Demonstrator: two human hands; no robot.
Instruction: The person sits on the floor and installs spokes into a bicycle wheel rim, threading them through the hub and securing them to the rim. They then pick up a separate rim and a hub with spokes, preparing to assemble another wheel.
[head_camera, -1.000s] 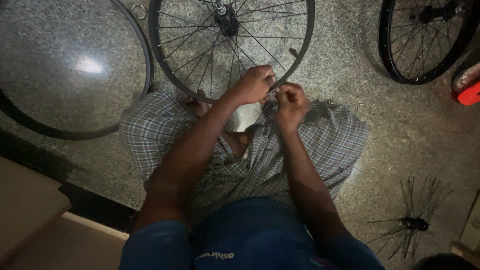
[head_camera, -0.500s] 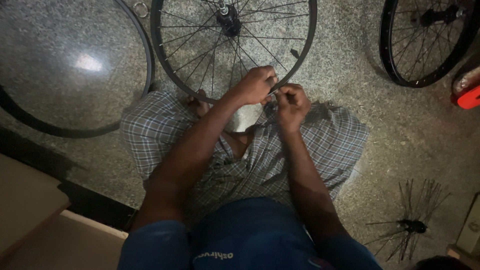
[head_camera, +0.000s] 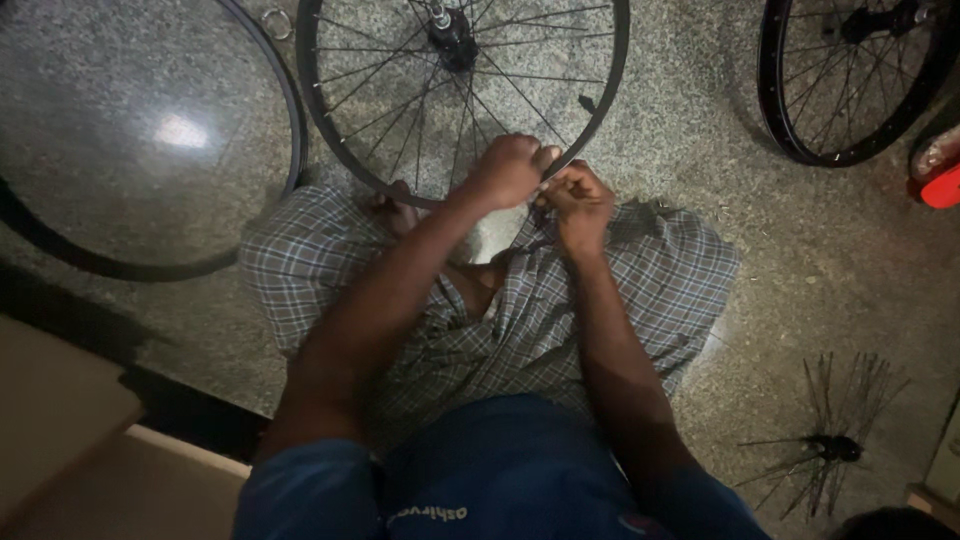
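A black spoked bicycle wheel (head_camera: 400, 100) lies flat on the speckled stone floor in front of my crossed legs, its hub (head_camera: 452, 25) near the top of the view. My left hand (head_camera: 508, 170) is closed over the near part of the rim. My right hand (head_camera: 575, 198) sits right beside it, fingers pinched at the same spot of the rim. What the fingertips pinch is hidden by the hands. I sit in a checked cloth (head_camera: 660, 280) and a blue shirt.
A bare black rim or tyre (head_camera: 285, 110) lies at the left. A second spoked wheel (head_camera: 850, 80) lies at the top right, with a red object (head_camera: 940, 185) beside it. A hub with loose spokes fanned out (head_camera: 830, 445) lies at the lower right. A wooden step (head_camera: 60, 420) is at the lower left.
Both hands stay at the same spot on the rim. The view has shifted only slightly.
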